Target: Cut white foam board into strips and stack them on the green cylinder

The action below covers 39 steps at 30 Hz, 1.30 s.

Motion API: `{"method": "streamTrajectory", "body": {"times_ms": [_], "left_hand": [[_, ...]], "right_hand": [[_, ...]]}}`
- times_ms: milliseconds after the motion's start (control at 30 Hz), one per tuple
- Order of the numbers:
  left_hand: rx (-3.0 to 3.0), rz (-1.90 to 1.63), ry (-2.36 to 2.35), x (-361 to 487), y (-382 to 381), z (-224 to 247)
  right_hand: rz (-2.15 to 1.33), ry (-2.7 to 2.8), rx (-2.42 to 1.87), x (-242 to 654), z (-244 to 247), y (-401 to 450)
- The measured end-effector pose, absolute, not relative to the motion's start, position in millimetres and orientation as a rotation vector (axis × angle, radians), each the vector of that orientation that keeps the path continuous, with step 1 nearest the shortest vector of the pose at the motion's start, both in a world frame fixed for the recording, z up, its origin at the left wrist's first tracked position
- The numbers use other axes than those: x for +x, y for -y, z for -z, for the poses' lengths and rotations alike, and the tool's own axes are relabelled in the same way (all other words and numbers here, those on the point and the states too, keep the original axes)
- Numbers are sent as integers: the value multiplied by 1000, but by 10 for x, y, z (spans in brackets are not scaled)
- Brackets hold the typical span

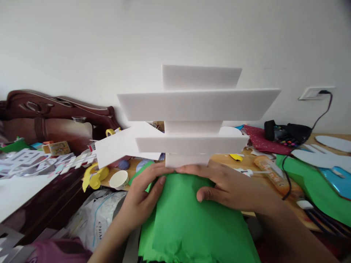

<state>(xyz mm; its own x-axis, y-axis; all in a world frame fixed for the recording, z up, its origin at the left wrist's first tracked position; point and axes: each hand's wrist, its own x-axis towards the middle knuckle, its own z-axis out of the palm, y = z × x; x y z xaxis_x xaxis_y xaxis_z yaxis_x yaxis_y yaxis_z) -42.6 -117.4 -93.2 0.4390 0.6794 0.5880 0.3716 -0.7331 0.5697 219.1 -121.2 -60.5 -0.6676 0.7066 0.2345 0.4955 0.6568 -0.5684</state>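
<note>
A tiered white foam-board structure (197, 106) stands upright in front of me, with wide slabs crossing a narrower upright. Its foot meets a sheet of crumpled green paper (197, 223) that drapes toward me. My left hand (146, 191) rests on the paper's left edge, fingers stretched toward the base of the board. From the other side my right hand (222, 182) lies on the paper, fingers extended along the same base and thumb apart. The fingertips of both hands nearly meet there. Neither hand is wrapped round anything.
On the wooden table are a white paper cup (119, 179), yellow tape (94, 177), an orange bottle (271, 175) and more green paper (315, 186). A black cable (286, 171) runs to the wall socket (315, 93). Foam scraps (24, 162) lie left, beside a plastic bag (95, 213).
</note>
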Motion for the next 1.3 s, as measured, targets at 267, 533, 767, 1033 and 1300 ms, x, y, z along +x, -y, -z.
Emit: {"method": "streamTrajectory", "body": {"times_ms": [267,533,767,1033,1300], "left_hand": [[2392,-1130,-850,-436,1177,902],[2435,-1137,-894,-428,1157,1007],[2395,-1145,-881,-447,1156,978],[2307,-1170,-918,-508,1113,1055],[2270,-1150,-864,-607,1068,1165]], "right_hand": [[-631,2453,-977,2192,614,1200],[-639,2474,-938,2185,616,1193],[-672,2460,-967,2219,626,1209],[-731,2365,-1006,2314,792,1201],[-706,2376,-993,2322,894,1132]]}}
